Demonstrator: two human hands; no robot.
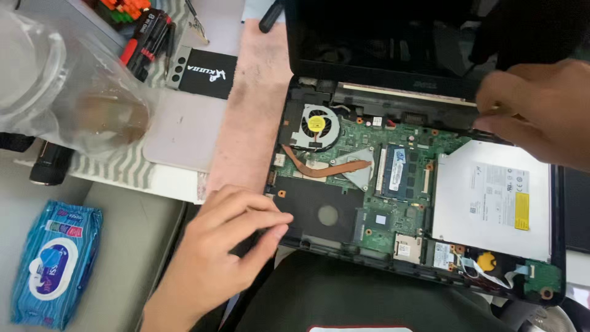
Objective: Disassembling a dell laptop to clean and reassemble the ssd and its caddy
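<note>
Laptop: we have the opened laptop [424,203] lying across the pink mat [246,117], its green circuit board [399,178] bare and its dark screen tipped back at the top.
Left hand: our left hand [227,246] rests at the front left edge of the base, fingers loosely curled and pressing down, gripping nothing.
Right hand: our right hand [541,110] sits at the hinge strip on the upper right, fingers pinched together; we cannot tell whether they pinch a small part.
Doing it well: we judge it best to keep the base steady with the left hand, work only at the hinge edge, and keep fingers off the fan [314,126] and the copper pipe [322,169].
Drive label: the silver disc drive [491,197] on the right carries a white rectangular label with a yellow patch on its right side.
Wipes pack: a blue soft pack of wipes [55,264] lies at the lower left, with a white oval flap on top.
Black case: a black box [206,72] with a white logo lies at the upper left, beside red-handled screwdrivers [144,40].
Memory label: a small blue sticker [398,166] sits on the memory card mid-board.
Yellow sticker: a round yellow spot marks the fan hub.
</note>
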